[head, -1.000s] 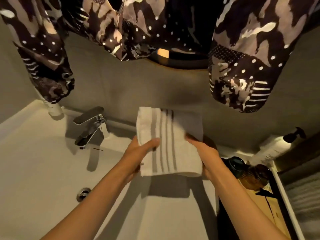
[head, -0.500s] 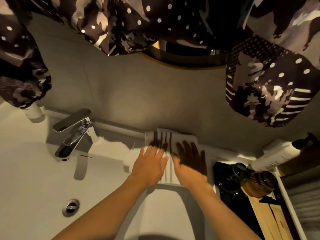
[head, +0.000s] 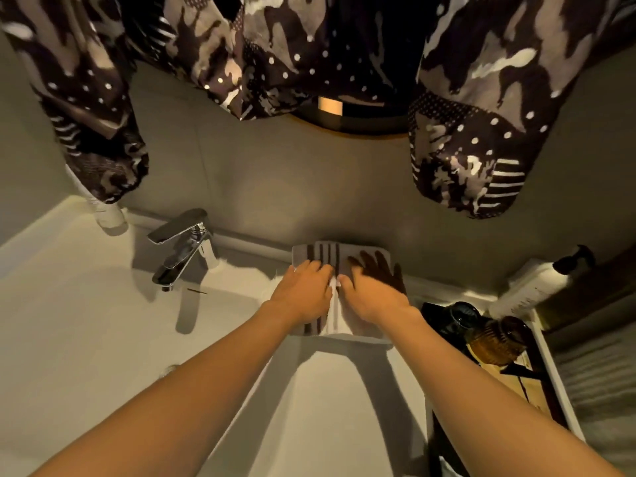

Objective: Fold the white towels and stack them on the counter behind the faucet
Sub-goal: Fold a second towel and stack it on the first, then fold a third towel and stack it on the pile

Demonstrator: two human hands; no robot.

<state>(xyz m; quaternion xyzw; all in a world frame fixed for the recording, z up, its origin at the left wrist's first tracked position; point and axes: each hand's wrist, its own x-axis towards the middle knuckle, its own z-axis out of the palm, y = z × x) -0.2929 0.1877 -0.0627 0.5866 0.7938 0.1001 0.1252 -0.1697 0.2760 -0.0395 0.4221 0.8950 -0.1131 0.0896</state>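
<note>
A folded white towel [head: 318, 251] with dark stripes lies flat on the white counter [head: 344, 390] against the grey wall, to the right of the chrome faucet [head: 184, 247]. My left hand [head: 303, 294] lies palm down on its left half with the fingers curled a little. On its right half my right hand [head: 370, 292] presses flat with the fingers spread. The two hands almost touch at the thumbs. Most of the towel's middle is hidden under them.
A white sink basin [head: 86, 321] lies at the left. A black tray [head: 537, 383] at the right holds dark jars and a brown jar [head: 495, 342]. A white pump bottle [head: 537, 287] stands behind it. A patterned garment [head: 468, 139] hangs overhead.
One second ago both hands held the towel up in front of the wall. It now lies on the counter, and both hands rest on top of it.
</note>
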